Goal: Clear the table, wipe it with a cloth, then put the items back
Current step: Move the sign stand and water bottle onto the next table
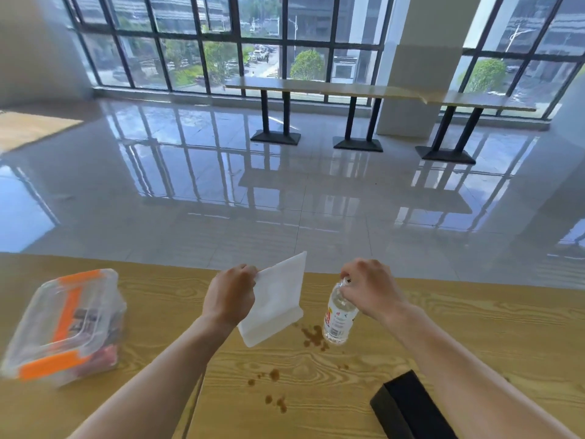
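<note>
Left hand: one white cloth is pinched at its edge, held above the table.
Right hand: one bottle is gripped at the neck by closed fingers.
Stains: several brown spots.
Lidded box: one, at left.
Black box: one.

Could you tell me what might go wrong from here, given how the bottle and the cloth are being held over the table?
1. The right hand grips the bottle only near its cap, tilted; it could slip or tip.
2. The white cloth hangs pinched at one corner by the left hand, so it may drag through the brown spill and smear it.
3. The plastic container and black box are still on the table, so they could get in the way of wiping.
</note>
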Action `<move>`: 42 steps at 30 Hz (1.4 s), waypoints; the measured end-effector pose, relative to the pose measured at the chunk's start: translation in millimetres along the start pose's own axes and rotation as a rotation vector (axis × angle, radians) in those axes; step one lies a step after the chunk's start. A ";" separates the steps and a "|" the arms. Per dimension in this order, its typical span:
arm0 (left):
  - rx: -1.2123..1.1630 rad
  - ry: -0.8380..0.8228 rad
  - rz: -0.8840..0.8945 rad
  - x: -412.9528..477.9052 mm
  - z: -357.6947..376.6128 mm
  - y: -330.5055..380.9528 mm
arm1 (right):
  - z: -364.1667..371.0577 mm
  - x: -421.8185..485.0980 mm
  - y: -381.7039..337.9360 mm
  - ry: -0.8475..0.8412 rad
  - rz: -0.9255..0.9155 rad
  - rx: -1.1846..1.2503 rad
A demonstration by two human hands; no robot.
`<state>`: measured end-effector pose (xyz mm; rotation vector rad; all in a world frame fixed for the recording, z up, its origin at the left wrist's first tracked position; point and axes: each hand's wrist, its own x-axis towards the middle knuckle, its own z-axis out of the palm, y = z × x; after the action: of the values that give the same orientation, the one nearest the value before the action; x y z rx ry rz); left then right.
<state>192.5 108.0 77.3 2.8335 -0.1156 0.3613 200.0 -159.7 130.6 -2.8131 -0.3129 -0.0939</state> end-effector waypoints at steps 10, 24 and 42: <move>0.056 0.066 -0.264 -31.7 -47.1 -124.2 | 52.3 66.9 -130.2 -0.092 -0.229 0.082; 0.161 0.061 -0.451 -6.1 -54.6 -228.7 | 133.1 152.7 -251.0 -0.228 -0.372 0.074; 0.124 0.116 -0.476 15.0 -30.2 -265.5 | 172.1 201.2 -285.6 -0.242 -0.402 0.055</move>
<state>230.1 370.1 38.5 2.8272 0.6125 0.4318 337.2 199.9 71.1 -2.6680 -0.9180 0.1664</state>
